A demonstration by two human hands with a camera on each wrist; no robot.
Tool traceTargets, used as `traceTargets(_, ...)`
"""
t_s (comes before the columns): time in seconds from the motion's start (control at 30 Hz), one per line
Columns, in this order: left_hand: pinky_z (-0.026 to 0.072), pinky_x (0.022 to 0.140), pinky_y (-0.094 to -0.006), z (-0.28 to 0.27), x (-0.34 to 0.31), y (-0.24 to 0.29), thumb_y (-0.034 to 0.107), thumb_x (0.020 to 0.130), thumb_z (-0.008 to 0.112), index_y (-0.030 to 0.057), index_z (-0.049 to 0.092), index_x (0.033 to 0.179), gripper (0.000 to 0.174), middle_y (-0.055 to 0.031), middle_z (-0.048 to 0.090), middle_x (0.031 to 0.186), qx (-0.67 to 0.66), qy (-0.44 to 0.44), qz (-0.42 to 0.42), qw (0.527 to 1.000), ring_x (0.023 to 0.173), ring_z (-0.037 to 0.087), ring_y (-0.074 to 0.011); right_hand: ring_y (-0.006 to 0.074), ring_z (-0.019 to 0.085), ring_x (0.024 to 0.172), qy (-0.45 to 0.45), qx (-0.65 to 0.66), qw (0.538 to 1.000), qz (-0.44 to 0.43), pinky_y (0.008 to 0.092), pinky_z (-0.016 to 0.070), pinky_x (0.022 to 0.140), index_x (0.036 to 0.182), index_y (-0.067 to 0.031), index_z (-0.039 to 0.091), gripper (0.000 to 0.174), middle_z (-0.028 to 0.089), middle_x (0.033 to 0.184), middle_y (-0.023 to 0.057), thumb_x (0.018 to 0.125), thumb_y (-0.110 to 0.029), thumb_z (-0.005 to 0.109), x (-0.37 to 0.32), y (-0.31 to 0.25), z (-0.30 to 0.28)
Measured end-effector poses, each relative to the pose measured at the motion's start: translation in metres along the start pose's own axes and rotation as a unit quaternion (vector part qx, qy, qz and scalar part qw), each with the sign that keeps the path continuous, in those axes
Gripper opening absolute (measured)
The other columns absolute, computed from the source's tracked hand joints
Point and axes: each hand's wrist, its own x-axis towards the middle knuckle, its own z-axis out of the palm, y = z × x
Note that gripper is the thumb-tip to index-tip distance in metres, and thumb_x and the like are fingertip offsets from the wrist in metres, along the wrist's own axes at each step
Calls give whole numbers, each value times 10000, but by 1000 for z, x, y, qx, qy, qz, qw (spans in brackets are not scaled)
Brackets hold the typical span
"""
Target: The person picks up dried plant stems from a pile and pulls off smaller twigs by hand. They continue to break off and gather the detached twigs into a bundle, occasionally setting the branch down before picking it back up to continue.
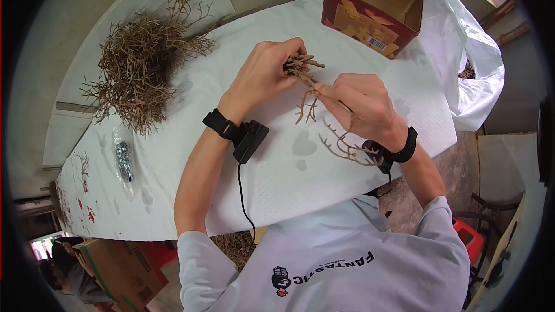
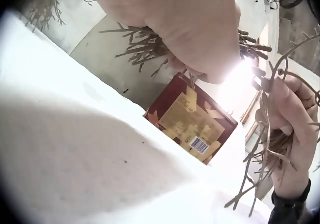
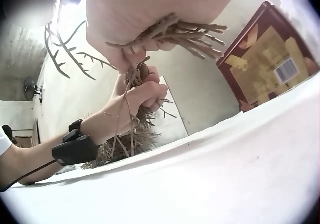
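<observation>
My left hand (image 1: 263, 72) grips a bundle of thin, dry brown twigs (image 1: 299, 68), their cut ends poking out past the fingers toward the right. Close beside those ends, my right hand (image 1: 367, 107) pinches a twig between thumb and forefinger. More twigs (image 3: 187, 36) are held in the right palm, as the right wrist view shows. Forked branches (image 1: 348, 151) hang below the right hand over the white table (image 1: 300, 190). In the left wrist view, branching tips (image 2: 142, 46) stick out behind the left hand, whose palm hides the bundle's middle.
A large heap of tangled twigs (image 1: 139, 66) lies at the back left. An open red and gold tin (image 1: 370, 29) stands at the back right, near a white plastic bag (image 1: 477, 81). A clear plastic packet (image 1: 124, 159) lies on the left. Below the table is a cardboard box (image 1: 124, 271).
</observation>
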Motion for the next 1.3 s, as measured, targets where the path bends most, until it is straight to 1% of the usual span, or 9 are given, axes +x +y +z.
traceTargets(0.23,505,608,-359,-6,0,5,-44,724,688,-3,573,900,214,-149,666,737,84,17,19,996,648,628,-329,212,499,469,57,-8,998,-3,327,358,444,861,25,690,125,500,564,70,766,91,737,-1,-9,7)
traceTargets(0.3,505,601,-344,-18,-7,-26,-37,754,692,-15,577,890,179,-143,685,749,72,71,-13,995,646,662,-238,201,493,462,54,-38,998,14,309,345,442,844,28,685,119,503,565,72,763,96,740,-3,-32,-11)
traceTargets(0.43,422,574,-244,-100,-32,-54,7,859,684,-13,551,849,135,-23,537,632,169,282,-48,943,631,499,-54,154,486,466,63,-52,993,86,272,331,447,846,23,676,101,539,585,58,791,83,736,-25,-32,-27)
traceTargets(0.5,409,575,-234,-88,-27,-41,28,871,692,-7,546,839,154,-5,511,634,127,263,-72,954,632,476,-53,133,485,469,66,-45,990,117,258,328,450,852,20,674,94,555,595,50,806,75,734,-34,-25,-19)
traceTargets(0.57,381,576,-216,-70,-16,-30,69,896,708,3,536,820,199,31,459,638,42,232,-112,965,634,429,-51,67,484,514,122,100,933,325,229,334,474,933,8,659,50,589,638,17,895,8,691,-34,-5,-10)
traceTargets(0.6,381,576,-216,-61,-15,-26,69,896,708,3,536,820,199,31,459,638,40,230,-112,966,634,429,-51,67,484,514,123,98,932,328,229,334,474,933,8,659,50,589,638,17,895,8,691,-32,-3,-11)
traceTargets(0.7,369,573,-212,-39,-6,-18,148,897,749,14,583,813,229,45,523,660,-78,200,-150,965,640,462,-45,34,510,582,79,348,827,434,193,350,511,1013,0,635,78,623,722,6,969,-64,639,-19,5,-19)
traceTargets(0.97,431,607,-224,13,-7,18,191,890,755,-6,658,917,220,-3,655,783,-346,54,-326,878,682,552,-55,40,560,636,134,420,786,433,185,414,544,1041,22,642,128,642,789,23,970,-84,647,-16,25,4)
traceTargets(1.3,457,619,-227,34,0,33,204,859,781,-4,705,875,222,-2,672,776,-312,-28,-332,890,700,577,-50,42,594,664,112,363,789,483,196,444,553,983,35,714,128,685,823,31,938,-83,692,-14,20,-5)
